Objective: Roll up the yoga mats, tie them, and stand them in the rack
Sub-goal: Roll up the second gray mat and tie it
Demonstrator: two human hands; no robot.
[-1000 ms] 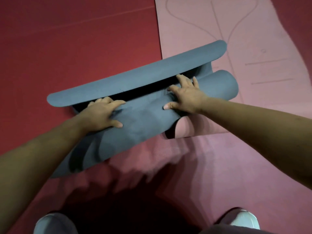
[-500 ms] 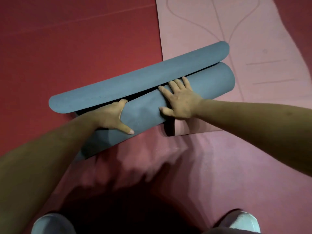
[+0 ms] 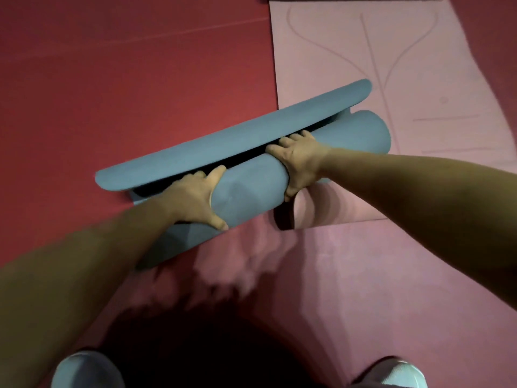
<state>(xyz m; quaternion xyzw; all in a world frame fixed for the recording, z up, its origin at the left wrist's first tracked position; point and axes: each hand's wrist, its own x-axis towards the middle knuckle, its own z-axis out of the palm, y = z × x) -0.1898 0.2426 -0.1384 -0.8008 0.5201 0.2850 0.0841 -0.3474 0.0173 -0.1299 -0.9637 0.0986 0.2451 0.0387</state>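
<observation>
A blue yoga mat (image 3: 249, 191) lies slantwise on the floor, rolled into a thick tube with its last flap (image 3: 223, 141) still loose along the far side. My left hand (image 3: 195, 197) grips over the roll near its left part, fingers tucked into the gap under the flap. My right hand (image 3: 300, 161) clamps the roll right of its middle, thumb underneath and fingers in the same gap. A pink yoga mat (image 3: 391, 65) with line markings lies flat beyond, its near corner under the roll's right end.
The floor (image 3: 112, 79) is red to the left and pinkish (image 3: 391, 275) in front of me. My two light shoes (image 3: 84, 371) show at the bottom edge. No rack is in view.
The loose blue sheet near me has been rolled up into the tube. Both hands slid over the top of the roll and now curl into the gap under the flap.
</observation>
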